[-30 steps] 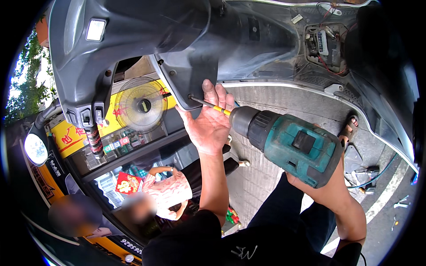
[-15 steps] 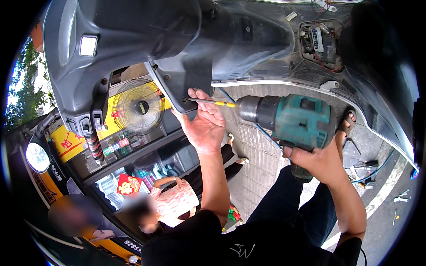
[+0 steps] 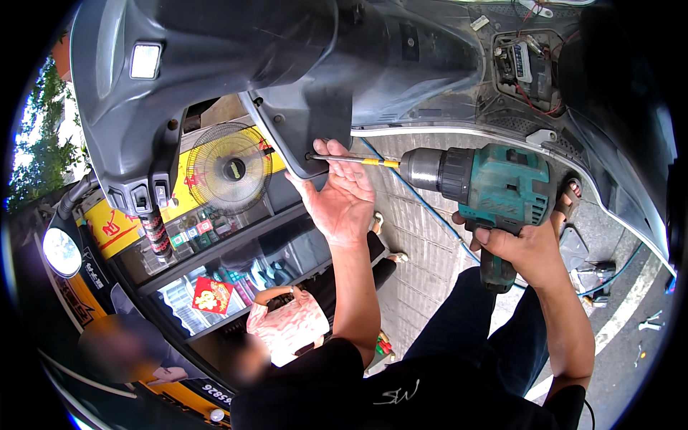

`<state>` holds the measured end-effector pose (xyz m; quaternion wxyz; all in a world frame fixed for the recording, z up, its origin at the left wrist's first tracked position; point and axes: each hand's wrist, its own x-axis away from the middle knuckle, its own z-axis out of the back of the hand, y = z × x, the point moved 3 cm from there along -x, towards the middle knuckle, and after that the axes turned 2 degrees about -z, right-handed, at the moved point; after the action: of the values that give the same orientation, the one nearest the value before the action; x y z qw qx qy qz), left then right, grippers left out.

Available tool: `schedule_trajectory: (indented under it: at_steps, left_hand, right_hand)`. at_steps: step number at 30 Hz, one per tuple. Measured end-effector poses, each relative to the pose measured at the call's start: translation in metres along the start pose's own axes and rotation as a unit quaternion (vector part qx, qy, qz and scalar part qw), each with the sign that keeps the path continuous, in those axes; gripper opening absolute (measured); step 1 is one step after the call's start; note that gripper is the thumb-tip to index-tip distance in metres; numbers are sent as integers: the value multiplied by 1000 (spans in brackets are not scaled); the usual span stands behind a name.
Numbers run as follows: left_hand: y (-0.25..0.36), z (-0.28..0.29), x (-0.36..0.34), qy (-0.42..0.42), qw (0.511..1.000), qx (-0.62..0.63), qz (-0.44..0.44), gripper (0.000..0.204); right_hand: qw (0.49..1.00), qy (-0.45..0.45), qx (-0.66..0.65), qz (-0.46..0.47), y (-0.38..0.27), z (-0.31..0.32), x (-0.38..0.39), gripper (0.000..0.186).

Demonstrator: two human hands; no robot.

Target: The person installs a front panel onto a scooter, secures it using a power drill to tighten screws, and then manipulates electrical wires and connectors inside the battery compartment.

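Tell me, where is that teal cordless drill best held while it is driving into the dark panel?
Best by the pistol handle under the teal drill, coming from below, as the right hand does. The handle hangs down from the body, clear of the long bit pointing sideways at the dark panel.

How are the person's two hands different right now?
The left hand is open, its fingers pressed against the dark scooter panel beside the driver bit; the right hand is closed around the handle of the teal drill. The left hand is raised higher, the right hand lower. Both are bare.
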<state>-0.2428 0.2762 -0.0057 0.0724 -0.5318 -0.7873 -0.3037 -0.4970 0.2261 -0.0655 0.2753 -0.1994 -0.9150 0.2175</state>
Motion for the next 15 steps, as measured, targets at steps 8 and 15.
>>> schedule_trajectory:
  at_steps: [8,15]
  left_hand:
    - [-2,-5,1,-8,1000,10,-2,57]
    - [-11,-10,0,-37,997,-66,18,68]
  right_hand:
    - [988,20,144,42,-29,-2,6,43]
    - [962,43,233,140,-37,-1,10,48]
